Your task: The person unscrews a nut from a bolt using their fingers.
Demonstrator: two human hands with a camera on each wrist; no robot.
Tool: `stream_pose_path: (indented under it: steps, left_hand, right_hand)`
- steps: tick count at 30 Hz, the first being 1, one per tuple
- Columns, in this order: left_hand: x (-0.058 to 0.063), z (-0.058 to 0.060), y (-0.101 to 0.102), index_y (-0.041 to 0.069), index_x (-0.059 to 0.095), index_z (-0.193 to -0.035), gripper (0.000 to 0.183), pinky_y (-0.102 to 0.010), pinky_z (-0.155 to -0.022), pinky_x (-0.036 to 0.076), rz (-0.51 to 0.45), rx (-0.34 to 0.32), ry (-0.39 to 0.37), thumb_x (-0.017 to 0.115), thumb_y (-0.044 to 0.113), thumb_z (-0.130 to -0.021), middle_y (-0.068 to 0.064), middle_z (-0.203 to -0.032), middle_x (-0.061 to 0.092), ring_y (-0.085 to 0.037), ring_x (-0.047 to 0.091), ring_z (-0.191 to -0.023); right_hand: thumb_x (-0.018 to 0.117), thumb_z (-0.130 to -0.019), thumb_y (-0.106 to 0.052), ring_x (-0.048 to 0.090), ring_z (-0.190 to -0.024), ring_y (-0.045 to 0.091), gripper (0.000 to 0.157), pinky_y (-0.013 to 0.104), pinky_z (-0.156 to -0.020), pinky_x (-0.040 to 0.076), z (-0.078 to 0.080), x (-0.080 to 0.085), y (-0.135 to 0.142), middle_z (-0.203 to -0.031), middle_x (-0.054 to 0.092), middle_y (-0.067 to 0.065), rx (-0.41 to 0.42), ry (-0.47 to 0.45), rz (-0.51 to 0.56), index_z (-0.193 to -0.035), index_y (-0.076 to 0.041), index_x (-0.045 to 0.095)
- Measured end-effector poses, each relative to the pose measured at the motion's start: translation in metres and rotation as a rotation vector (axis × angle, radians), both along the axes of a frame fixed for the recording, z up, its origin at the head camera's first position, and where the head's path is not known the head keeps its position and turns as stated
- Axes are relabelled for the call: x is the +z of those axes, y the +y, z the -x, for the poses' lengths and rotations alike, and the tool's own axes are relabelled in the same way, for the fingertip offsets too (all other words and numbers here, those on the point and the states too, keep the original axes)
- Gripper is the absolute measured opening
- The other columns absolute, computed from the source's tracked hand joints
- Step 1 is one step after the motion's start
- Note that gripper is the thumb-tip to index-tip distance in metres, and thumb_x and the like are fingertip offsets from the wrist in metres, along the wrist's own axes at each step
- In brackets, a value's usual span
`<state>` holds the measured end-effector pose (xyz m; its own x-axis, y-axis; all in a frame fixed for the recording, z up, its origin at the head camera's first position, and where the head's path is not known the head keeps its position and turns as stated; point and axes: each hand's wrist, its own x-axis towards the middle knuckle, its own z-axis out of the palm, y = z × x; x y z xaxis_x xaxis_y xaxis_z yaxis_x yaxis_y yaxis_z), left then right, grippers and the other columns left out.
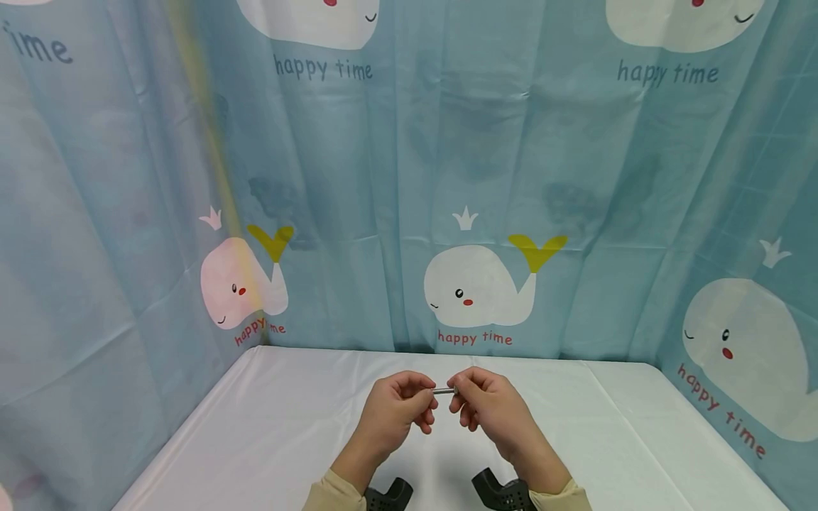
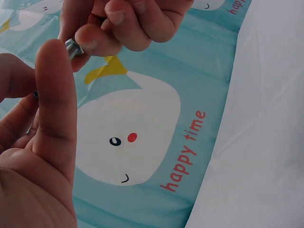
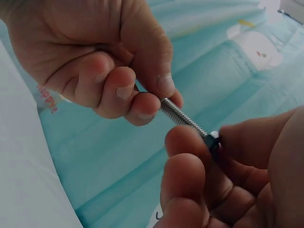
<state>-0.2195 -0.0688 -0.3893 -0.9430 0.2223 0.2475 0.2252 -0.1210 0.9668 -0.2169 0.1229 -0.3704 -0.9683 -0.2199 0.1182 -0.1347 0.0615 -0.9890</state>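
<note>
We have the left hand, fingers clamped on one end of a threaded bolt over the white worktop; right hand pinches the hex piece opposite, partly hidden, possibly a nut.

Left of the bolt, the left hand pinches its threaded shaft between thumb and fingers. Right of the bolt, the right hand pinches its thicker end likewise. The spare fingers curl inward. Both wrists sit nearer the body than the bolt, wider apart than the fingertips, forearms slanting in toward it.
</note>
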Motion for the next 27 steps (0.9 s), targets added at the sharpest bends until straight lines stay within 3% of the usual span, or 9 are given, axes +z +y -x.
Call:
stream_pose_path:
  steps: [4, 6, 12, 21, 24, 27]
  left_hand:
    - [-0.0004, 0.0005, -0.0006, -0.008, 0.065, -0.106, 0.017, -0.032, -0.057, 0.059, 0.002, -0.003, -0.002, 0.064, 0.005, -0.094, -0.013, -0.080, 0.066, -0.018, 0.062, -0.060]
    - [-0.0005, 0.0007, -0.0007, -0.007, 0.065, -0.105, 0.017, -0.032, -0.057, 0.059, 0.002, -0.004, -0.002, 0.065, 0.005, -0.094, -0.014, -0.080, 0.066, -0.018, 0.062, -0.061]
    - [-0.0005, 0.0000, -0.0003, -0.007, 0.065, -0.106, 0.017, -0.031, -0.057, 0.059, 0.001, -0.006, 0.007, 0.065, 0.005, -0.094, -0.013, -0.080, 0.066, -0.018, 0.062, -0.061]
    - [-0.0006, 0.0002, -0.0003, -0.006, 0.066, -0.105, 0.015, -0.032, -0.057, 0.059, -0.002, -0.009, 0.002, 0.064, 0.005, -0.094, -0.013, -0.080, 0.066, -0.018, 0.062, -0.060]
    - [-0.0003, 0.0002, -0.0004, -0.007, 0.065, -0.105, 0.016, -0.031, -0.057, 0.059, -0.005, -0.006, 0.002, 0.064, 0.005, -0.094, -0.013, -0.080, 0.066, -0.018, 0.062, -0.060]
    - [-0.0001, -0.0003, -0.0006, -0.008, 0.065, -0.106, 0.017, -0.031, -0.056, 0.059, -0.008, -0.004, 0.004, 0.064, 0.004, -0.094, -0.013, -0.080, 0.066, -0.018, 0.062, -0.060]
  right_hand:
    - [0.062, -0.096, -0.014, 0.056, -0.062, 0.022, 0.022, 0.027, -0.055, 0.048, -0.0009, 0.0017, 0.0000, -0.092, 0.067, 0.015, 0.011, 0.001, 0.014, -0.111, 0.002, 0.064]
    - [0.062, -0.095, -0.015, 0.057, -0.062, 0.022, 0.025, 0.027, -0.055, 0.049, -0.0007, 0.0019, 0.0005, -0.096, 0.068, 0.015, 0.030, -0.010, 0.014, -0.114, 0.001, 0.063]
    - [0.059, -0.101, -0.031, 0.054, -0.057, 0.019, 0.036, 0.026, -0.051, 0.047, -0.0008, 0.0002, 0.0010, -0.080, 0.066, 0.014, 0.055, -0.027, -0.031, -0.111, 0.003, 0.064]
    - [0.062, -0.096, -0.016, 0.055, -0.060, 0.020, 0.025, 0.027, -0.054, 0.048, -0.0005, 0.0008, 0.0003, -0.092, 0.066, 0.015, 0.062, -0.017, -0.002, -0.114, 0.001, 0.064]
    - [0.063, -0.098, -0.027, 0.057, -0.060, 0.021, 0.034, 0.027, -0.054, 0.049, -0.0002, 0.0013, 0.0004, -0.095, 0.068, 0.016, 0.062, -0.038, -0.005, -0.118, 0.001, 0.062]
    - [0.057, -0.099, -0.049, 0.059, -0.058, 0.019, 0.056, 0.026, -0.053, 0.049, 0.0002, 0.0011, 0.0019, -0.090, 0.070, 0.015, 0.074, -0.088, -0.005, -0.123, 0.002, 0.060]
